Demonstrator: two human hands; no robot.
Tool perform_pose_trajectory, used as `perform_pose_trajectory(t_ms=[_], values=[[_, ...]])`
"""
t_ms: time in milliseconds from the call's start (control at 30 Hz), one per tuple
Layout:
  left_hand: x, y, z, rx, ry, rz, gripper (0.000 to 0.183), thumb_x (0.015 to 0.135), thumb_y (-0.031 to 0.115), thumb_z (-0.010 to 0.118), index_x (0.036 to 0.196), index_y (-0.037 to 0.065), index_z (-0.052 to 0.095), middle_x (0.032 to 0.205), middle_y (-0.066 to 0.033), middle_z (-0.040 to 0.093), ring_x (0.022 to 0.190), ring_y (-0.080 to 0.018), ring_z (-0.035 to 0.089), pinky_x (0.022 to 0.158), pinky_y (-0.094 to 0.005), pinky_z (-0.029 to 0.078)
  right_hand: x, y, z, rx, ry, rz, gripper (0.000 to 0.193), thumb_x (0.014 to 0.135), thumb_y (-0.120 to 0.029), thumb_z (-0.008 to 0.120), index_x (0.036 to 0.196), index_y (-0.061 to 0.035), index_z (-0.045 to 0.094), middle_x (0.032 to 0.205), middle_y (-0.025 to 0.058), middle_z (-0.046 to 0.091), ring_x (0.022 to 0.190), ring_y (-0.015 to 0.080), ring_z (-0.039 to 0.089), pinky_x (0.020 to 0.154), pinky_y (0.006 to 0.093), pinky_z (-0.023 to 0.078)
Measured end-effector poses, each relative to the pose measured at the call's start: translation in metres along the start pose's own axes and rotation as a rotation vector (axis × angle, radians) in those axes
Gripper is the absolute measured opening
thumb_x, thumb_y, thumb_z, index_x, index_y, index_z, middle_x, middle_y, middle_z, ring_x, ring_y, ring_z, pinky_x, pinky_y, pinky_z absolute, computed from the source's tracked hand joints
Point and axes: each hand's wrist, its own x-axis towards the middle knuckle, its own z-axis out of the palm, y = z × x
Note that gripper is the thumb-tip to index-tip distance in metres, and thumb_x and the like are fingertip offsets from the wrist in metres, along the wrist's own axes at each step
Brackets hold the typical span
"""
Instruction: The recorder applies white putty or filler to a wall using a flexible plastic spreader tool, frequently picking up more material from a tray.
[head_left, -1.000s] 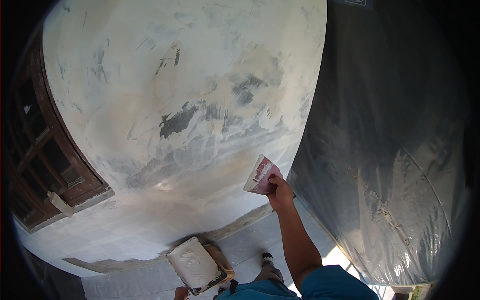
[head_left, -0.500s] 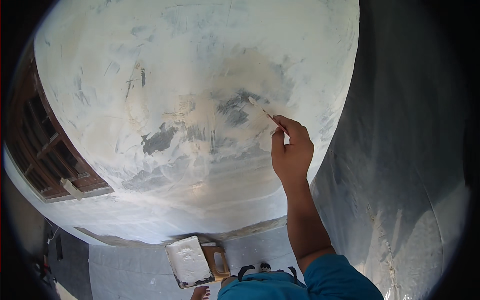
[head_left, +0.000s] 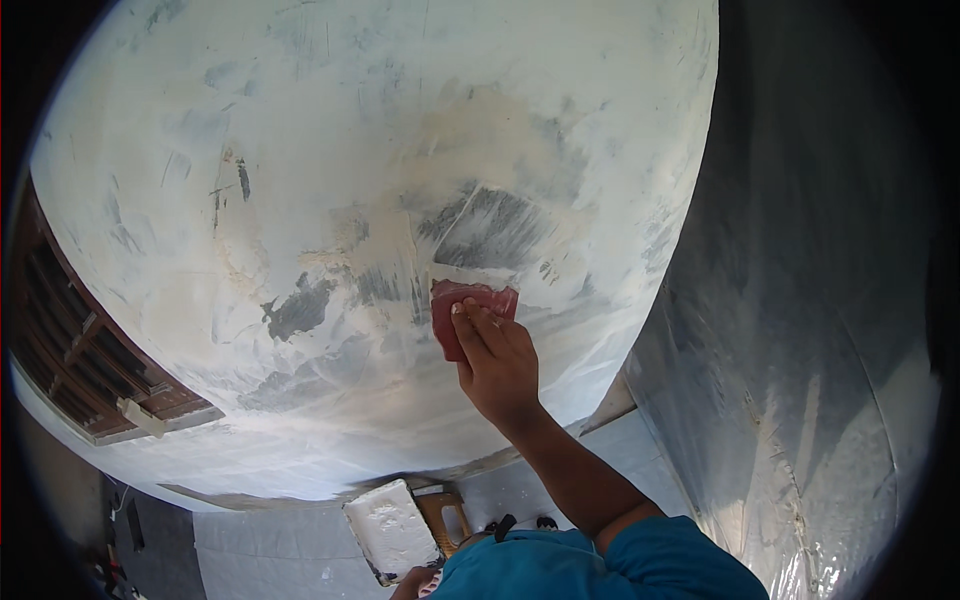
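My right hand [head_left: 498, 370] grips a flat red putty spreader [head_left: 474, 318], fingers spread over its face. Its upper edge lies against the white, patchy wall [head_left: 330, 150], just below a grey scraped patch [head_left: 490, 228]. A raised line of pale filler runs along that patch's left and lower sides. Low in the view, my left hand [head_left: 416, 582] is beside the lower end of a tray [head_left: 392, 530] of white filler. Its fingers are partly cut off and small, so I cannot make out whether it touches the tray.
A brown stool [head_left: 445, 515] stands behind the tray. Left in the wall is a brown wooden window [head_left: 90, 340], with a pale block-shaped thing [head_left: 140, 416] at its sill. Clear plastic sheeting [head_left: 780, 400] hangs at the right. Grey sheeting [head_left: 285, 550] covers the floor.
My right hand has moved down and left; the spreader, seen edge-on before, now lies flat to the wall. A smear of filler edges the grey patch. My left hand is closer to the tray.
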Motion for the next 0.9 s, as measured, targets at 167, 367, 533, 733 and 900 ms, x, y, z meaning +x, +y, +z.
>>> perform_pose_trajectory(t_ms=[167,367,533,733,900], values=[[0.024,0.063,-0.087,1.197,0.203,0.867,0.031,0.096,0.028,0.056,0.122,0.022,0.072,0.108,-0.0165,0.073,0.097,-0.0356,0.071,0.084,-0.0462,0.058,0.049,-0.005,-0.032,-0.031,0.258,0.056,0.049,0.08,-0.001,0.071,0.128,-0.0048,0.068,0.129,0.0115,0.067,0.098,0.0233,0.061,0.089,0.0352,0.047],[-0.067,0.242,-0.11,0.832,0.29,1.203,0.03,0.094,0.027,0.057,0.115,0.014,0.073,0.116,-0.0123,0.072,0.105,-0.0353,0.069,0.091,-0.0425,0.056,0.073,0.007,0.001,-0.239,0.232,0.164,0.051,0.083,0.001,0.066,0.134,0.0002,0.062,0.134,0.0168,0.063,0.106,0.0307,0.062,0.095,0.0393,0.049],[-0.121,0.269,-0.116,0.934,0.302,1.294,0.03,0.092,0.023,0.058,0.115,0.01,0.072,0.114,-0.011,0.073,0.104,-0.0361,0.069,0.09,-0.0426,0.056,0.036,-0.012,0.045,-0.271,0.209,0.111,0.06,0.08,0.001,0.07,0.139,-0.002,0.058,0.141,0.0188,0.059,0.114,0.0326,0.066,0.098,0.0388,0.053],[-0.296,0.322,-0.101,0.407,0.426,1.311,0.034,0.093,0.022,0.066,0.122,0.004,0.069,0.125,-0.0163,0.069,0.117,-0.0322,0.065,0.099,-0.0388,0.053,0.012,-0.015,-0.01,-0.15,0.044,0.099,0.052,0.078,0.004,0.068,0.129,-0.0041,0.067,0.133,0.0156,0.065,0.116,0.0281,0.067,0.102,0.0399,0.053],[-0.361,0.352,-0.14,0.203,1.07,2.037,0.04,0.086,0.002,0.064,0.127,-0.002,0.065,0.138,-0.0211,0.061,0.135,-0.0378,0.054,0.113,-0.0484,0.042,0.081,0.0,-0.045,-0.2,0.355,0.105,0.057,0.078,0.01,0.063,0.135,0.0009,0.061,0.136,0.0221,0.062,0.12,0.0374,0.063,0.104,0.0424,0.051]])
